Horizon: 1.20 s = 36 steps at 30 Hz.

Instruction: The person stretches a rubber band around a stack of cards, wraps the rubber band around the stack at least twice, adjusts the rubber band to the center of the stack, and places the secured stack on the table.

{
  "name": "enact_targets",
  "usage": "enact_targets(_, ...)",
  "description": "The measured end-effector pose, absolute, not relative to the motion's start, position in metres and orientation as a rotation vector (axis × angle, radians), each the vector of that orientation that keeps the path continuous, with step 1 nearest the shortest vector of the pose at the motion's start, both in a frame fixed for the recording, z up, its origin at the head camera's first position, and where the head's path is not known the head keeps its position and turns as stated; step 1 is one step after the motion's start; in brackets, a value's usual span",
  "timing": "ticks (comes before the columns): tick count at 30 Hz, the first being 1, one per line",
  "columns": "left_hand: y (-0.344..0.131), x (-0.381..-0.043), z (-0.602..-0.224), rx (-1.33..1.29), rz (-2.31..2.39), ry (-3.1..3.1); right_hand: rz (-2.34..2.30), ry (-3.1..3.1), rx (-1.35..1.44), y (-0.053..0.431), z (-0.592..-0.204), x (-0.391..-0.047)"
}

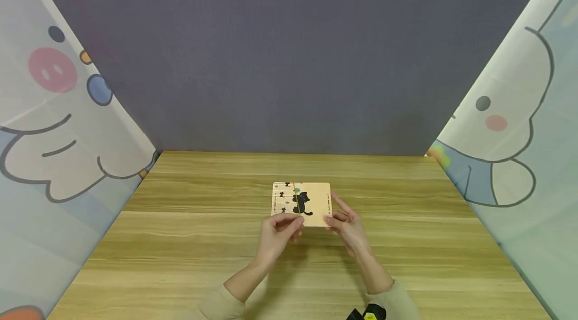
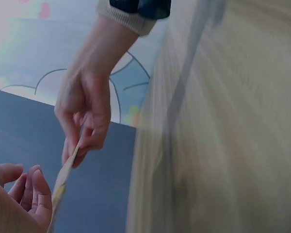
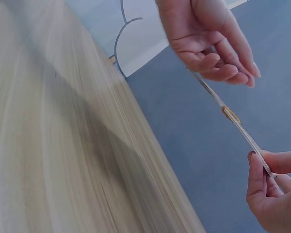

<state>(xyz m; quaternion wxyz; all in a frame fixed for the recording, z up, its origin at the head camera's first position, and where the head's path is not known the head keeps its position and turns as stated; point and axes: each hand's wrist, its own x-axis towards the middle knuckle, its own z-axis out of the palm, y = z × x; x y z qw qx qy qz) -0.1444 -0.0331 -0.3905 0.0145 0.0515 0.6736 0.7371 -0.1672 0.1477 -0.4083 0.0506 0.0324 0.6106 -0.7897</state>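
Note:
A thin cream notebook (image 1: 319, 199) with a black cat and small cat prints on its cover is held up over the table. A narrow yellow elastic band (image 3: 230, 114) runs round it, crossing the cover beside the cat. My right hand (image 1: 349, 232) pinches the notebook's right end between thumb and fingers, seen edge-on in the right wrist view. My left hand (image 1: 280, 234) is at the lower left edge, thumb tip near the band's lower end. In the right wrist view, the left fingers (image 3: 223, 73) are loosely bent beside the notebook, not wrapped round it.
The wood-grain table (image 1: 194, 240) lies below both hands. A dark grey panel (image 1: 293, 59) rises at its back edge. Pale cartoon-printed sheets (image 1: 49, 139) flank both sides. A black object with a yellow mark (image 1: 370, 314) is at the right sleeve.

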Motion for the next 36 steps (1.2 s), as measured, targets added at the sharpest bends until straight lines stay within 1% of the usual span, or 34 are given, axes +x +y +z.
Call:
enact_targets(7, -0.048, -0.162, -0.376, 0.355, 2.133, 2.365, -2.413, 1.816, 0.101, 0.148, -0.409, -0.166)
enact_targets(12, -0.057, -0.179, -0.367, 0.553, 2.011, 2.503, -2.411, 1.793, 0.113, 0.15, -0.411, -0.165)
enact_targets(15, -0.061, -0.182, -0.348, 0.679, 1.883, 2.582, -2.407, 1.796, 0.11, 0.151, -0.411, -0.164)
enact_targets(18, -0.064, -0.192, -0.341, 0.801, 1.756, 2.674, -2.402, 1.793, 0.108, 0.152, -0.41, -0.163)
enact_targets(22, -0.068, -0.214, -0.349, 0.851, 1.645, 2.752, -2.399, 1.787, 0.104, 0.152, -0.409, -0.162)
enact_targets(26, -0.069, -0.226, -0.348, 0.837, 1.589, 2.793, -2.406, 1.776, 0.099, 0.152, -0.409, -0.162)
enact_targets(32, -0.071, -0.236, -0.354, 0.775, 1.509, 2.824, -2.396, 1.787, 0.095, 0.151, -0.409, -0.162)
enact_targets(36, -0.074, -0.238, -0.362, 0.792, 1.468, 2.819, -2.39, 1.782, 0.085, 0.152, -0.409, -0.162)
